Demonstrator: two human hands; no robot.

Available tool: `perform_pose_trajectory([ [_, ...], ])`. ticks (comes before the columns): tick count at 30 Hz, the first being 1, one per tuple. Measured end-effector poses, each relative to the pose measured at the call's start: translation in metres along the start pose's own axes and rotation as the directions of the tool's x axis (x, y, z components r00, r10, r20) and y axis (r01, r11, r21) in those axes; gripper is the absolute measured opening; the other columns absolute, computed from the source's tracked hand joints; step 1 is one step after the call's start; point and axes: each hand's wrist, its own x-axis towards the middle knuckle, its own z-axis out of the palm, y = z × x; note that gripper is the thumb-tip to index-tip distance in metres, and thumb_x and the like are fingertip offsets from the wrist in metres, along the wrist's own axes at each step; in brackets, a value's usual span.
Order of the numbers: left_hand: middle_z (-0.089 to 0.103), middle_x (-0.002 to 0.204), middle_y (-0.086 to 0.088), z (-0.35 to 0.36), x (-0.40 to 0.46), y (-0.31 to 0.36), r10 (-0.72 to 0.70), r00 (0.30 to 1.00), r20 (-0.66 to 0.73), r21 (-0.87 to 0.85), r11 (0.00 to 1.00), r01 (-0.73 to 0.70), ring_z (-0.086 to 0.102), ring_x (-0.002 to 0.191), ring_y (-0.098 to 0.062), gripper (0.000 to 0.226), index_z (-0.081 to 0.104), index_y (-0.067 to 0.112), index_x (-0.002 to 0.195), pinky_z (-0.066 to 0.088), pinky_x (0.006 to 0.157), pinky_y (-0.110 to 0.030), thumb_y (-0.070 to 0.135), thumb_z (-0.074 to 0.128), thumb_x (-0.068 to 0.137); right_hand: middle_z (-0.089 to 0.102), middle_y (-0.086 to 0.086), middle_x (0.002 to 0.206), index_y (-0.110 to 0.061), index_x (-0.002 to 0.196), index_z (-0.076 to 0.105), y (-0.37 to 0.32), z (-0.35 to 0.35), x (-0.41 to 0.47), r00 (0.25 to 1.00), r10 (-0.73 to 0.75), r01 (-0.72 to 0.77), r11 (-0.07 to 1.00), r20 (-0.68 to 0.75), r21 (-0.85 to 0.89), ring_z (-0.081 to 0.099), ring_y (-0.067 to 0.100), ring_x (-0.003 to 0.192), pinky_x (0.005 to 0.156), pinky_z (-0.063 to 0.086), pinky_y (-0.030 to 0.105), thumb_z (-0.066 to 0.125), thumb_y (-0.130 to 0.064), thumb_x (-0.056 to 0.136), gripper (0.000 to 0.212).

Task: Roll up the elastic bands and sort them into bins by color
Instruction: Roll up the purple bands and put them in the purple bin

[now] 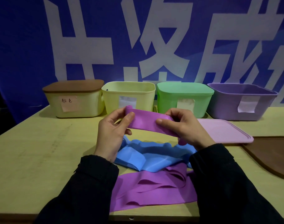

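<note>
Reading "粉色", note (68, 103) on lidded yellow bin (76, 102); other labels illegible.

Four plastic bins stand in a row on the pale wooden table (33, 151): lidded cream bin (76, 102), open pale-yellow bin (130, 97), lidded green bin (184, 101), open purple bin (241, 102). Before the purple bin lies a flat pink plastic lid (225, 131). Left of that lid lies a crumpled blue elastic band (147, 156).

Blue banner (17, 46) behind a pale wooden table (33, 151)

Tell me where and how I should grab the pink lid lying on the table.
Grip the pink lid by its near right corner, coming from the right. It lies flat, so only the raised rim gives purchase, and that corner is bare; the right hand covers its left end, and the purple bin stands close behind it. Both hands now hold the purple band.
</note>
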Motion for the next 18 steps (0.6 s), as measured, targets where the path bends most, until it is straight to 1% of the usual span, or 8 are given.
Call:
perform_pose_trajectory([
  [2,0.067,0.086,0.006,0.0008,-0.0006,-0.0003,-0.006,0.999,0.037,-0.005,1.000,0.006,0.051,0.065,-0.010,0.024,0.069,0.031,0.118,0.045,0.054,-0.024,0.020,0.062,0.098,0.048,-0.003,0.055,-0.012,0.075,0.059,-0.0021,-0.0017,-0.0020,0.998,-0.022,0.024,0.999,0.056,-0.022,0.038,0.013,0.041,0.035,0.033,0.024,0.073,-0.023,0.092,0.024],
  [4,0.063,0.080,0.007,0.0015,-0.0025,-0.0002,-0.015,0.996,0.091,-0.025,1.000,0.017,0.049,0.067,-0.010,0.025,0.070,0.034,0.115,0.040,0.058,-0.027,0.018,0.056,0.103,0.050,-0.009,0.053,-0.009,0.077,0.061,-0.0025,0.0005,-0.0029,0.995,-0.070,0.074,0.996,0.066,-0.046,0.041,0.004,0.042,0.035,0.034,0.023,0.071,-0.016,0.093,0.021],
  [8,0.068,0.090,0.006,-0.0005,-0.0011,0.0012,-0.010,0.994,0.105,0.004,1.000,0.010,0.059,0.075,-0.009,0.025,0.068,0.032,0.115,0.045,0.057,-0.022,0.020,0.068,0.093,0.053,0.000,0.059,-0.014,0.076,0.066,-0.0003,0.0029,-0.0007,0.996,-0.083,0.082,0.996,-0.013,-0.031,0.045,0.013,0.047,0.040,0.043,0.027,0.075,-0.019,0.091,0.018],
  [10,0.072,0.092,0.004,-0.0004,0.0001,0.0014,0.004,0.996,0.085,0.000,1.000,-0.004,0.059,0.073,-0.013,0.030,0.064,0.026,0.120,0.048,0.057,-0.022,0.014,0.070,0.093,0.055,-0.004,0.058,-0.016,0.074,0.066,0.0001,0.0011,0.0007,0.994,-0.092,0.091,0.996,-0.061,-0.013,0.046,0.008,0.047,0.042,0.041,0.024,0.077,-0.016,0.088,0.018],
  [12,0.075,0.093,0.004,0.0006,0.0010,0.0012,0.009,0.998,0.058,-0.009,1.000,-0.008,0.064,0.076,-0.010,0.026,0.062,0.020,0.115,0.052,0.060,-0.023,0.015,0.070,0.091,0.060,-0.009,0.056,-0.018,0.071,0.068,-0.0001,0.0004,0.0016,0.994,-0.088,0.089,0.996,-0.069,0.007,0.050,0.002,0.047,0.045,0.040,0.017,0.079,-0.014,0.085,0.019],
  [13,0.076,0.095,0.003,0.0009,0.0011,0.0008,0.015,0.999,0.044,-0.005,1.000,-0.015,0.067,0.079,-0.009,0.023,0.064,0.020,0.112,0.054,0.061,-0.022,0.017,0.070,0.090,0.063,-0.008,0.058,-0.020,0.070,0.069,0.0002,0.0006,0.0023,0.994,-0.087,0.089,0.996,-0.068,0.019,0.053,0.004,0.050,0.048,0.043,0.018,0.081,-0.016,0.084,0.018],
  [15,0.074,0.100,0.001,0.0003,0.0014,-0.0009,0.035,0.999,0.033,0.033,0.999,-0.036,0.066,0.075,-0.007,0.020,0.067,0.021,0.111,0.055,0.062,-0.022,0.020,0.070,0.091,0.066,-0.006,0.062,-0.020,0.069,0.070,0.0026,0.0010,0.0040,0.992,-0.084,0.088,0.996,-0.093,0.033,0.057,0.008,0.055,0.053,0.047,0.022,0.084,-0.018,0.080,0.018],
  [18,0.068,0.100,0.003,-0.0002,-0.0008,-0.0008,0.032,0.996,0.077,0.115,0.993,-0.041,0.055,0.064,-0.008,0.028,0.063,0.032,0.125,0.051,0.058,-0.022,0.021,0.062,0.099,0.063,-0.009,0.059,-0.018,0.070,0.066,0.0033,0.0017,0.0048,0.987,-0.099,0.104,0.994,-0.125,0.040,0.055,0.005,0.054,0.052,0.043,0.018,0.084,-0.017,0.080,0.020],
])
